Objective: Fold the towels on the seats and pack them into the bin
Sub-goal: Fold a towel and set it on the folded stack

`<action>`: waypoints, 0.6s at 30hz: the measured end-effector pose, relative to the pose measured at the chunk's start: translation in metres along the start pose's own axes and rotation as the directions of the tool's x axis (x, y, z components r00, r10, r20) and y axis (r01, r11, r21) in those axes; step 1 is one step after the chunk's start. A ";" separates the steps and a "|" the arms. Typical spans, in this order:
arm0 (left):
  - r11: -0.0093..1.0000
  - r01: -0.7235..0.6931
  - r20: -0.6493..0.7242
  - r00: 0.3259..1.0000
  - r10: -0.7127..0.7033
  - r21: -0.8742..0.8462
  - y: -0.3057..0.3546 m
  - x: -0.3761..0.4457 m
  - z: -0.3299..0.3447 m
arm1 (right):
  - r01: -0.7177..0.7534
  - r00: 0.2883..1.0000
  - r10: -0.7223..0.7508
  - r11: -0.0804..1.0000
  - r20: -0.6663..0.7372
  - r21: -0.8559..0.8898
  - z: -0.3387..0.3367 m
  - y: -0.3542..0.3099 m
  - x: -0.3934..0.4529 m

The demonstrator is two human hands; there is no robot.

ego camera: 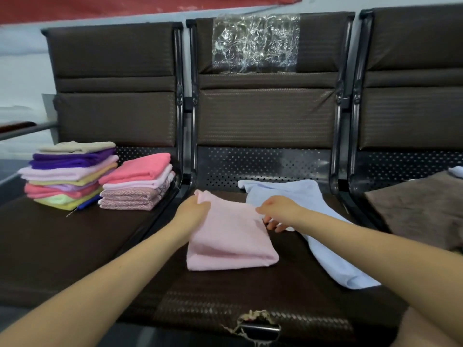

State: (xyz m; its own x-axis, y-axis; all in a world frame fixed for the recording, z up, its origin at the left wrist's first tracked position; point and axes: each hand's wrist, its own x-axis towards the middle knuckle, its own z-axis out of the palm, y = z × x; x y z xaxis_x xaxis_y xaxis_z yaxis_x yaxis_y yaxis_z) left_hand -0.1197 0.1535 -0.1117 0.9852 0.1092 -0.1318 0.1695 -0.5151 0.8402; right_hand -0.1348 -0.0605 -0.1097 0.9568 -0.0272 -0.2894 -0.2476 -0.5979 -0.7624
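Now the folded pale pink terry towel (231, 236) lies on the middle brown padded seat (225, 296). L hand (193, 209) pinches its far left corner, R hand (278, 211) pinches its far right edge. A light blue towel (313, 221) lies unfolded just beside it on the right; two stacks of folded coloured towels (100, 179) sit on the left seat.

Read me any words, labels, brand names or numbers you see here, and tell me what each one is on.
None: no readable text anywhere.
Red banner along the top: no lettering shows.
Clear plastic sheet on the middle seat back: only glare and creases.
Folded towel stacks: no tags visible.
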 end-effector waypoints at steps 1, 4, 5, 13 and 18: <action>1.000 0.007 0.013 1.000 -0.007 0.029 -0.005 -0.002 -0.006 | 0.017 1.000 -0.017 0.999 -0.004 -0.045 0.005 -0.001 0.001; 0.980 0.035 0.117 0.991 -0.058 0.195 -0.021 -0.013 -0.016 | -0.003 0.999 0.011 0.983 0.042 -0.181 0.014 0.005 0.002; 0.946 0.018 0.160 0.984 -0.073 0.323 -0.025 -0.017 -0.018 | -0.022 0.997 0.037 0.979 0.070 -0.203 0.017 0.008 0.002; 0.962 0.267 0.245 0.930 -0.274 0.060 -0.032 -0.021 -0.018 | -0.239 0.966 0.183 0.898 0.181 0.369 0.026 0.019 0.008; 0.818 0.478 0.474 0.828 -0.299 -0.320 -0.031 -0.029 -0.003 | -0.250 0.951 0.145 0.878 0.272 0.408 0.037 0.010 -0.002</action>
State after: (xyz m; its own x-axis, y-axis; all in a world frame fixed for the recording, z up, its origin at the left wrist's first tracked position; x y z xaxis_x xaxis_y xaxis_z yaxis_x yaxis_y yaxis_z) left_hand -0.1533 0.1684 -0.1323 0.7767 -0.1584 -0.6096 0.6021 -0.0974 0.7925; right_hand -0.1450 -0.0368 -0.1376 0.8329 0.1060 -0.5431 -0.5189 -0.1915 -0.8331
